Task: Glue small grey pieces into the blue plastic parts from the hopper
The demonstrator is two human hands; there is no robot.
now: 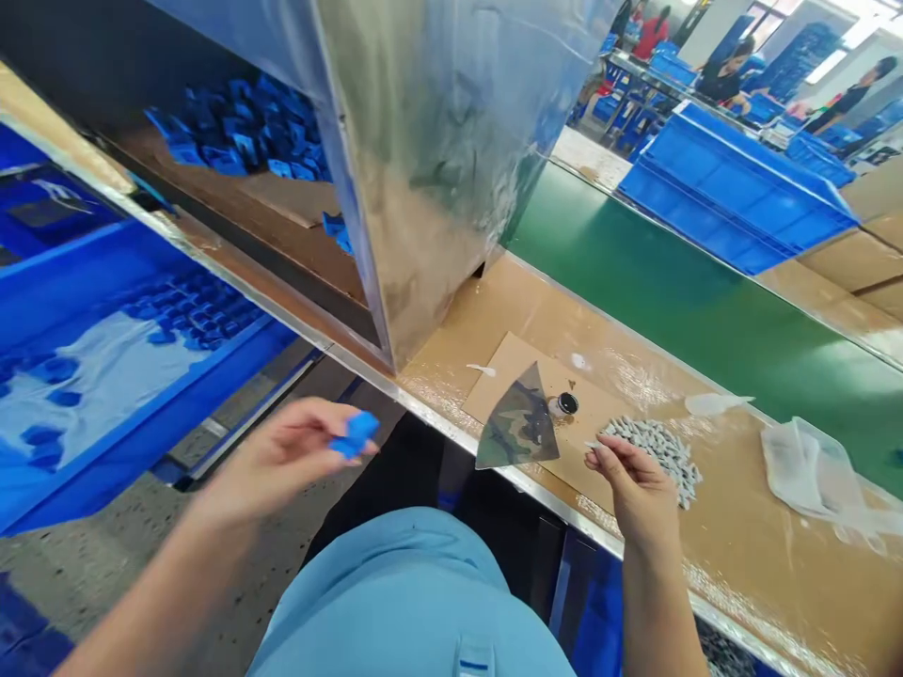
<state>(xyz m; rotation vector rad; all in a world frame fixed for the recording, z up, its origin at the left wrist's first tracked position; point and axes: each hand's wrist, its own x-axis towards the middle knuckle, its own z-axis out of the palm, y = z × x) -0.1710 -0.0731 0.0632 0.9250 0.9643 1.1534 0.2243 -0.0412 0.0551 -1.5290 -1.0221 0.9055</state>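
Between the thumb and fingers of my left hand [300,451] is a small blue plastic part [356,433], held in front of the bench edge. My right hand [635,484] pinches a small grey piece [593,445] at its fingertips, beside a heap of similar grey pieces [656,449] on the bench. A camouflage-patterned sheet [518,423] lies between my hands, partly over a cardboard sheet [512,362] and overhanging the edge. Touching or close to its right side stands a small round pot [564,404] with black contents.
Left of me, a blue crate [212,362] holds rows of blue parts on white cloth. A metal housing [430,169] rises from the bench, with blue parts [240,127] inside. Clear plastic containers [811,470] lie right. Beyond runs a green belt [635,282]; people work in the background.
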